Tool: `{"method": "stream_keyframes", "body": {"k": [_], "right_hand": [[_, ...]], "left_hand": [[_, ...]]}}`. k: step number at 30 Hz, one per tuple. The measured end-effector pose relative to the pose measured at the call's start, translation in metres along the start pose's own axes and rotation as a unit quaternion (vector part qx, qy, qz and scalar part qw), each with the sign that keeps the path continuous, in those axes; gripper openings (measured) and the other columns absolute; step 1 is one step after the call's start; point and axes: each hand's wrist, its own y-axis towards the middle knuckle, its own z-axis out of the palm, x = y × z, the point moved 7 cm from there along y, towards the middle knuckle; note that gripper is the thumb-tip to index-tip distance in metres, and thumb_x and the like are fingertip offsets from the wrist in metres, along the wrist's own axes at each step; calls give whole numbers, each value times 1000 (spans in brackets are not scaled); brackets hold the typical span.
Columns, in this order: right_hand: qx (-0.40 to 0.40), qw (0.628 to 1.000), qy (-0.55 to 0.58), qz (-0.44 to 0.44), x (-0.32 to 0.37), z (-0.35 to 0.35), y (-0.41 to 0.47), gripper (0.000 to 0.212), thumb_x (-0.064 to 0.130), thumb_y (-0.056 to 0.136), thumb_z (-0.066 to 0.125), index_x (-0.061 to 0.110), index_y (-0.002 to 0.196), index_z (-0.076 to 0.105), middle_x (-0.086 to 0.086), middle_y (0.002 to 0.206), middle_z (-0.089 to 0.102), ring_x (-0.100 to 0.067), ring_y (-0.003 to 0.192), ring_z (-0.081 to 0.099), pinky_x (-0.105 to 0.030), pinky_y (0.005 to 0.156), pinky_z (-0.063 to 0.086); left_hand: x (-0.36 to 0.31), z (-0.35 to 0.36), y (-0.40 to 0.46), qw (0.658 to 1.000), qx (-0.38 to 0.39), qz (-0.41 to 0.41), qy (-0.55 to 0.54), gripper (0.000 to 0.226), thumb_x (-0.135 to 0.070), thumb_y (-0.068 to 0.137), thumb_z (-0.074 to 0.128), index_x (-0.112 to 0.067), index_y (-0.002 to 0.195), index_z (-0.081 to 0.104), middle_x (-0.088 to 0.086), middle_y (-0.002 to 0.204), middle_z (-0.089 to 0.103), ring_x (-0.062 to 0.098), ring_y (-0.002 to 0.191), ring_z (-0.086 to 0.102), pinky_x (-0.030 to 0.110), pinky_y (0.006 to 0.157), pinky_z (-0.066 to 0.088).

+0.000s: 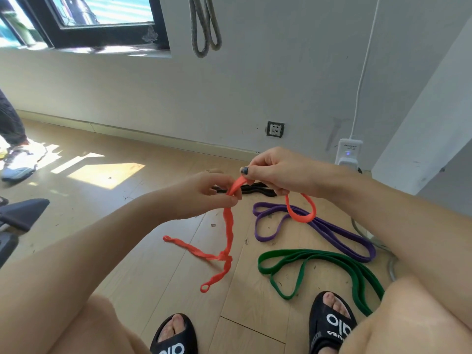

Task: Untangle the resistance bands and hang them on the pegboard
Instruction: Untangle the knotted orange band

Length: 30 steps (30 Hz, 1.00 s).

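Both hands pinch the orange band (228,227): left hand (204,195) at a twist, right hand (278,172) higher. Purple band (332,231) and green band (319,259) lie on the floor (153,251).

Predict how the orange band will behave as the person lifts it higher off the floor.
The orange band is probably floppy: it hangs limp and crumpled below the left hand. It likely weighs little, since fingertips alone hold it. The knot near the floor will probably rise with it, loose ends dangling.
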Motion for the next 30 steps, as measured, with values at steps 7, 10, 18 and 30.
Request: {"method": "stream_keyframes", "body": {"k": [7,10,18,30], "right_hand": [[-34,999,-6,2,-1,-11,-2,31,41,103,56,19,89,72,10,52,43,-10,47,38,-25,49,36],[-34,999,2,0,-3,-13,-2,35,43,103,56,16,89,73,8,55,43,-10,47,38,-25,48,36],[11,1000,21,-19,-2,-10,-3,20,39,96,69,20,103,73,8,61,54,-9,50,39,-23,44,33],[9,998,56,-9,-6,-9,-5,13,21,95,73,13,105,73,1,63,59,-12,51,41,-24,44,32]], "left_hand": [[-11,-3,1,999,-14,9,-43,12,-20,100,61,-18,105,71,-9,80,71,3,74,67,13,66,51],[-10,-6,0,998,-17,3,-56,10,-21,100,61,-17,100,71,-7,75,69,8,72,67,17,68,53],[-8,-9,-8,992,-7,-18,-122,8,-11,102,58,-6,107,55,6,95,78,20,86,76,19,70,55],[-14,-15,-9,999,-37,-11,-13,9,-10,101,54,-13,96,46,10,76,64,5,66,62,19,65,51]]}}
